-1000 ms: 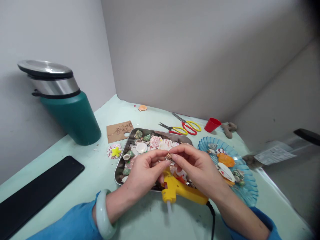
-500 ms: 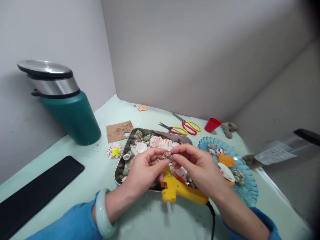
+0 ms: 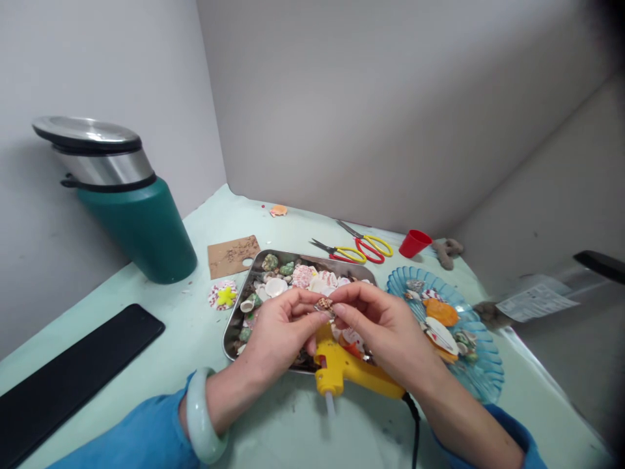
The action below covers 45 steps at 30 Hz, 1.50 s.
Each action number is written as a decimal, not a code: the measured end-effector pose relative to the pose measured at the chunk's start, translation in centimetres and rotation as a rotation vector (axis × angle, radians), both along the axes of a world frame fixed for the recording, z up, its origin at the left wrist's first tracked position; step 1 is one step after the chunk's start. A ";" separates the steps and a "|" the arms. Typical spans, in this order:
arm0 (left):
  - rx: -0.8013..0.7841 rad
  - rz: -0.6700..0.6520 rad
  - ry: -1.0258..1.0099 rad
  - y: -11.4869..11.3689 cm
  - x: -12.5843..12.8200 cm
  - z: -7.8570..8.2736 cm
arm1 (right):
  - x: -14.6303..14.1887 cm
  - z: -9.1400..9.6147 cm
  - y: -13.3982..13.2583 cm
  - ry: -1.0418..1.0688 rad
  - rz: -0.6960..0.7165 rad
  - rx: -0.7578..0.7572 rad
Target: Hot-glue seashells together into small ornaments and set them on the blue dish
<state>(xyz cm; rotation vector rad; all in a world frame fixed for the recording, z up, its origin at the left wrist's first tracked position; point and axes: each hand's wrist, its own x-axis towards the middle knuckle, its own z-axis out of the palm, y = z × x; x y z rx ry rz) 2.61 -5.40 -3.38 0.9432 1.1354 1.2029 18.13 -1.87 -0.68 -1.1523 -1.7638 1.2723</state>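
Both hands meet over a metal tray (image 3: 233, 322) full of seashells. My left hand (image 3: 279, 329) and my right hand (image 3: 379, 326) each pinch a small brown speckled shell (image 3: 325, 303) between thumb and fingertips, holding it just above the tray. A yellow glue gun (image 3: 351, 372) lies on the table right under my hands, with its black cord running towards me. A pale jade bangle (image 3: 200, 417) sits on my left wrist.
A blue glass plate (image 3: 483, 378) with shells stands right of the tray. Two pairs of scissors (image 3: 359, 249), a red cup (image 3: 414, 243), a cardboard scrap (image 3: 232, 255) and a shell with a yellow star (image 3: 223, 295) lie behind. A green flask (image 3: 127, 205) and a black slab (image 3: 63, 378) are at the left.
Both hands have shifted very slightly while working the small shell between the fingertips; nothing else has moved.
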 end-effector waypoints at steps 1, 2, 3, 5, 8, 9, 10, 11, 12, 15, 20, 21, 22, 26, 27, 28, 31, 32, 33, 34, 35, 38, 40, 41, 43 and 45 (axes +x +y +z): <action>-0.002 0.000 0.001 0.0 0.0 0.1 | 0.0 0.0 0.0 -0.003 0.011 0.010; -0.004 0.000 0.000 0.0 0.1 0.1 | 0.0 0.0 -0.1 -0.007 0.020 0.023; -0.004 -0.002 -0.002 0.1 0.1 0.1 | 0.0 -0.1 -0.1 -0.013 0.026 0.044; -0.005 -0.010 -0.009 0.1 0.1 0.1 | 0.0 -0.2 -0.1 -0.040 0.019 0.117; -0.007 -0.025 -0.026 0.1 0.1 0.1 | 0.1 -0.3 -0.1 -0.088 0.004 0.239; -0.006 -0.029 -0.031 0.1 0.1 0.1 | 0.1 -0.4 -0.1 -0.097 0.005 0.260; -0.006 -0.031 -0.033 0.1 0.1 0.1 | 0.1 -0.4 -0.1 -0.101 0.005 0.275; -0.007 -0.028 -0.032 0.1 0.1 0.1 | 0.2 -0.4 -0.1 -0.102 0.001 0.286; -0.009 -0.021 -0.024 0.1 0.1 0.1 | 0.2 -0.4 -0.1 -0.100 -0.007 0.300; -0.010 0.019 0.002 0.1 0.2 0.2 | 0.4 -0.4 0.0 -0.099 -0.039 0.391; -0.010 0.035 0.019 0.1 0.1 0.1 | 0.4 -0.3 0.1 -0.133 -0.075 0.665; -0.006 0.028 0.030 0.1 0.1 0.0 | 0.4 -0.3 0.1 -0.143 -0.067 0.711; 0.002 0.021 0.042 0.1 0.0 -0.1 | 0.4 -0.4 0.0 -0.155 -0.055 0.752; 0.039 0.016 0.046 0.0 -0.2 -0.3 | 0.4 -0.4 -0.1 -0.182 0.011 0.853; 0.038 0.022 0.032 0.0 -0.2 -0.2 | 0.4 -0.4 0.0 -0.186 0.027 0.864; 0.037 0.031 0.019 -0.1 -0.2 -0.2 | 0.5 -0.4 0.0 -0.190 0.042 0.872; 0.051 0.062 0.012 -0.1 -0.1 0.0 | 0.5 -0.3 0.1 -0.202 0.081 0.871; 0.057 0.071 0.016 -0.1 -0.1 0.1 | 0.5 -0.3 0.1 -0.204 0.088 0.866; 0.060 0.076 0.019 -0.1 -0.1 0.1 | 0.5 -0.2 0.1 -0.205 0.089 0.859; 0.062 0.079 0.020 -0.1 -0.1 0.1 | 0.6 -0.2 0.1 -0.206 0.089 0.850; 0.063 0.080 0.020 -0.1 -0.1 0.2 | 0.6 -0.2 0.2 -0.210 0.088 0.840; 0.076 0.086 0.026 -0.1 -0.1 0.1 | 0.6 -0.2 0.2 -0.232 0.087 0.807; 0.082 0.087 0.034 0.0 -0.2 0.0 | 0.6 -0.2 0.2 -0.248 0.092 0.792; 0.080 0.086 0.037 0.0 -0.2 0.0 | 0.6 -0.2 0.2 -0.253 0.093 0.785; 0.079 0.082 0.039 0.0 -0.2 -0.1 | 0.6 -0.2 0.1 -0.255 0.096 0.779; 0.077 0.077 0.039 0.0 -0.2 -0.3 | 0.6 -0.2 0.1 -0.250 0.091 0.782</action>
